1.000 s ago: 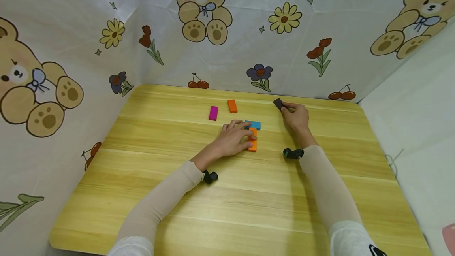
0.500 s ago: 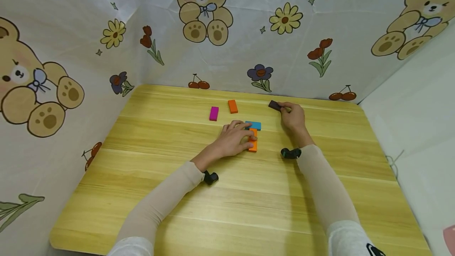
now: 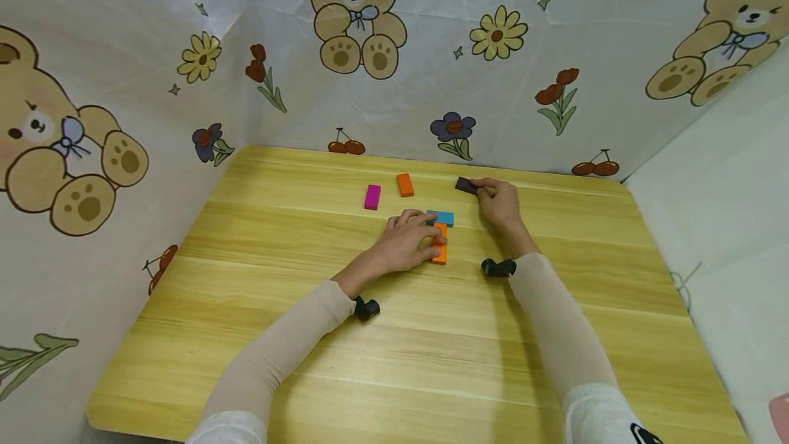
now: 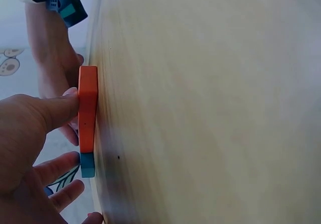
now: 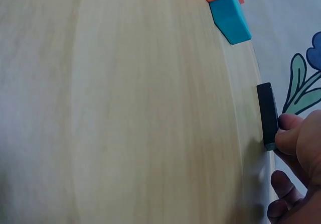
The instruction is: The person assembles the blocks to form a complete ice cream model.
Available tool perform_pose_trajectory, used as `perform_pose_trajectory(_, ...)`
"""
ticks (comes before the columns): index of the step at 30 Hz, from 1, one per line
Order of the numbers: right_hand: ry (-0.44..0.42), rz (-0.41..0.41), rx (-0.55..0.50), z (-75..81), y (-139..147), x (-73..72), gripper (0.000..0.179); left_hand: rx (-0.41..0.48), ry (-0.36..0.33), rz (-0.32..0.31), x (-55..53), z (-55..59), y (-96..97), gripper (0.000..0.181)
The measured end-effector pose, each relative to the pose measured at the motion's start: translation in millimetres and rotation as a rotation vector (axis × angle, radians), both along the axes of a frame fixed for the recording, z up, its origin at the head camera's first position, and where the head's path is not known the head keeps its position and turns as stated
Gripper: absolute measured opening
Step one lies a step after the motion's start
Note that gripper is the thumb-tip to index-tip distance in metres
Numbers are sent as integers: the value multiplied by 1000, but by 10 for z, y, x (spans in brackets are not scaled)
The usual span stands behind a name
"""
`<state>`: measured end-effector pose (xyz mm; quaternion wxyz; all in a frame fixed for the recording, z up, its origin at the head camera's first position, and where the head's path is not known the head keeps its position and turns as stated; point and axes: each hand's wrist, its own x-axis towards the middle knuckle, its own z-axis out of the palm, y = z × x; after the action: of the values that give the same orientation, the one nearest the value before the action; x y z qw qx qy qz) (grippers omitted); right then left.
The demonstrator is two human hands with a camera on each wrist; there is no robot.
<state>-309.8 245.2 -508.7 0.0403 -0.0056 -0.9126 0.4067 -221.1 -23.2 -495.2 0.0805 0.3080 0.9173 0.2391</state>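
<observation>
In the head view my left hand point(image 3: 403, 244) lies over an orange block point(image 3: 440, 255) and a blue block point(image 3: 445, 218) that sits at its far end, crosswise. Thumb and fingers rest on them, and the left wrist view shows the thumb against the orange block point(image 4: 88, 113) and a fingertip at the blue block point(image 4: 87, 164). Farther back and to the right, my right hand point(image 3: 501, 204) pinches a black block point(image 3: 466, 186) between thumb and fingers at its right end. The right wrist view shows this black block point(image 5: 268, 114) near the table's far edge.
A magenta block point(image 3: 372, 197) and another orange block point(image 3: 405, 185) lie behind the left hand, toward the back of the wooden table point(image 3: 431, 362). A white cloth point(image 3: 394, 112) printed with bears and flowers rises behind the table's back edge.
My right hand has moved left along the back of the table with the black block, which has turned to lie more sideways. My left hand stays on the orange and blue blocks.
</observation>
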Motion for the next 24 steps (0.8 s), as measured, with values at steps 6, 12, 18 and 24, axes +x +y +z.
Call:
perform_pose_trajectory(6,0,25,-11,33,-97,42,35,-5,0,5,2,0,-1,18)
perform_pose_trajectory(12,19,52,4,35,-146,51,34,-1,2,5,-3,-15,2,17)
perform_pose_trajectory(18,50,108,50,-8,-158,37,33,3,2,1,-11,-29,7,17)
perform_pose_trajectory(24,84,170,95,-34,-182,32,33,-3,0,-1,-13,-29,11,19)
